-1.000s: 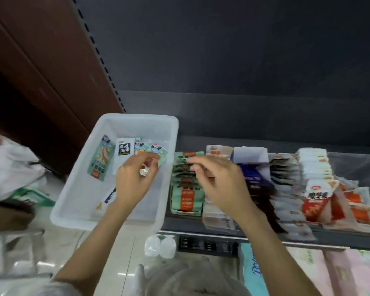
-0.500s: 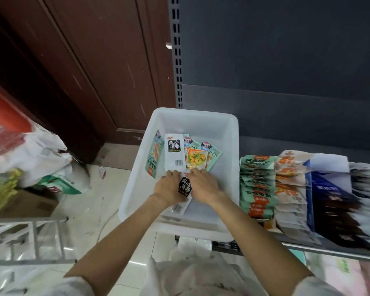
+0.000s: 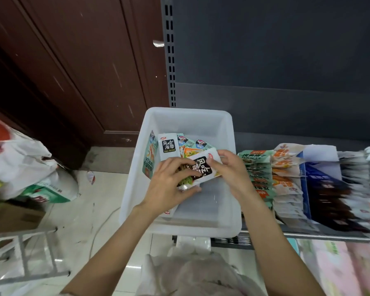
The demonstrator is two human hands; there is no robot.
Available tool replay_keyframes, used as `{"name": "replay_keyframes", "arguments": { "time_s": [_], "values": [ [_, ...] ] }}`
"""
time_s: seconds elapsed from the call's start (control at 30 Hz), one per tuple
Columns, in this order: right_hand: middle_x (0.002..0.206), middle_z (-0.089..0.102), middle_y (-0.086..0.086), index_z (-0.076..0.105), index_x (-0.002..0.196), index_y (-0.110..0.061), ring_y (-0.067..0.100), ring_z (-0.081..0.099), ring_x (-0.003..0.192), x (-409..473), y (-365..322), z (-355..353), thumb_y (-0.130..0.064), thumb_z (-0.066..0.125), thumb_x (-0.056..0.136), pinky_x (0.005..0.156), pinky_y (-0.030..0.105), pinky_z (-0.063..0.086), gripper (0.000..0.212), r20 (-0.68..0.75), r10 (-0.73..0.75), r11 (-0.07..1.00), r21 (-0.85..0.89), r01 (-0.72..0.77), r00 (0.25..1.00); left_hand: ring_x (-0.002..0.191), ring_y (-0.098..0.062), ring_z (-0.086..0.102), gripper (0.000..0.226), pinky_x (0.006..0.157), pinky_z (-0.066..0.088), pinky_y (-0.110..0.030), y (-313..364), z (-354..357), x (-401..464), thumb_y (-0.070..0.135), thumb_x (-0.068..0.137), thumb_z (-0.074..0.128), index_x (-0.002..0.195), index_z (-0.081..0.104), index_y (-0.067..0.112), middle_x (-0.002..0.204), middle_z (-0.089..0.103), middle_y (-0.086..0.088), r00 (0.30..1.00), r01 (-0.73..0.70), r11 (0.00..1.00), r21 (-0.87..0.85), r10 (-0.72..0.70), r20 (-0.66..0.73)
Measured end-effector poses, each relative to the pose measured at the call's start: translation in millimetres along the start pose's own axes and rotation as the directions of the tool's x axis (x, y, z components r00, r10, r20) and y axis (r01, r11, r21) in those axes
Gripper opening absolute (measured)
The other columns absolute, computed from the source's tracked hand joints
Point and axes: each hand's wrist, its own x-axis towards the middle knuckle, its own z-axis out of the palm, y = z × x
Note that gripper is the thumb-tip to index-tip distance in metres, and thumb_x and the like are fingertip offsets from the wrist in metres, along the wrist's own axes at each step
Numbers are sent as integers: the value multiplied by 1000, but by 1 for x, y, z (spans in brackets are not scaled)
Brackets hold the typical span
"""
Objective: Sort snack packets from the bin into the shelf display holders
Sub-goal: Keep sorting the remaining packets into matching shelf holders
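Note:
A white plastic bin (image 3: 228, 197) sits at the left end of the shelf. Over the bin, both hands hold a white snack packet with a black label (image 3: 203, 167), lifted and tilted. My left hand (image 3: 171, 184) grips its lower left end, thumb on top. My right hand (image 3: 231, 169) pinches its upper right end. Deeper in the bin lie another white packet with a black label (image 3: 168, 146), a green packet (image 3: 151, 154) leaning on the left wall, and several teal and orange packets (image 3: 192, 144). Right of the bin, shelf holders carry rows of green packets (image 3: 257, 167) and orange-white packets (image 3: 286, 174).
A blue-and-dark packet row (image 3: 325, 189) and white packets fill the shelf further right. White plastic bags (image 3: 19, 163) lie on the floor at left, a metal rack (image 3: 23, 259) at lower left. A dark shelf back panel rises behind; a brown wooden door stands at left.
Both hands came from the shelf holders to the bin, took hold of a white packet with a black label near the bin floor, and have raised and turned it.

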Motion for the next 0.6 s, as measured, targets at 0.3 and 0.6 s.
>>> {"name": "replay_keyframes", "arguments": {
  "time_s": [0.3,0.6],
  "values": [
    [94,69,-11,61,99,-24,4,64,89,-49,-32,-74,-13,58,92,76,31,54,13,140,-328,870,-341,357,934,85,-3,58,24,75,45,-25,51,0,50,30,80,62,101,69,21,97,68,11,974,209,954,-217,-184,129],
    [78,61,-21,57,92,-35,-1,59,74,-110,-32,-249,-29,57,91,70,23,49,6,-370,-664,710,-583,394,650,91,-13,60,18,79,43,-27,202,85,146,24,90,62,106,70,21,100,67,5,952,-295,931,-217,265,-157]
  ]
}}
